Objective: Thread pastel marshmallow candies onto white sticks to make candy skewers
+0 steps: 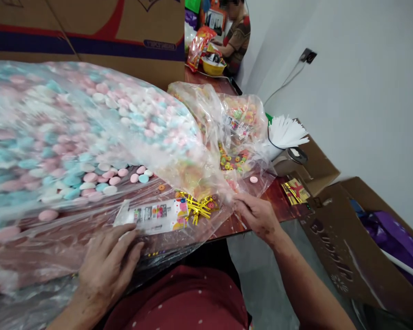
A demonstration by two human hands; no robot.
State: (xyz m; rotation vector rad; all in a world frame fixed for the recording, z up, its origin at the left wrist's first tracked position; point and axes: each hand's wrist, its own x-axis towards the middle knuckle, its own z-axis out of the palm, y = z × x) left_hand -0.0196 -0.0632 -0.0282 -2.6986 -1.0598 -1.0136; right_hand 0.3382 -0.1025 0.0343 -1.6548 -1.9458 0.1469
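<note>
My right hand (256,214) is closed on the edge of a large clear plastic bag (147,158), pulling it taut near the table's front edge. Inside the bag lie many pink, blue and white candies (86,133). My left hand (110,256) rests on the plastic with its fingers spread, their tips beside a small printed packet (158,216). Right of that packet is a bunch of gold twist ties (198,208). Behind my right hand lies another clear bag of small colourful rings (241,114), and a single pink candy (253,179) sits near it.
A large cardboard box (124,36) stands at the back left. White strips (287,133) stand in a container at the right, near gold cards (296,191). An open box (344,247) holds purple material. A person (239,39) works beside a yellow bowl (213,68).
</note>
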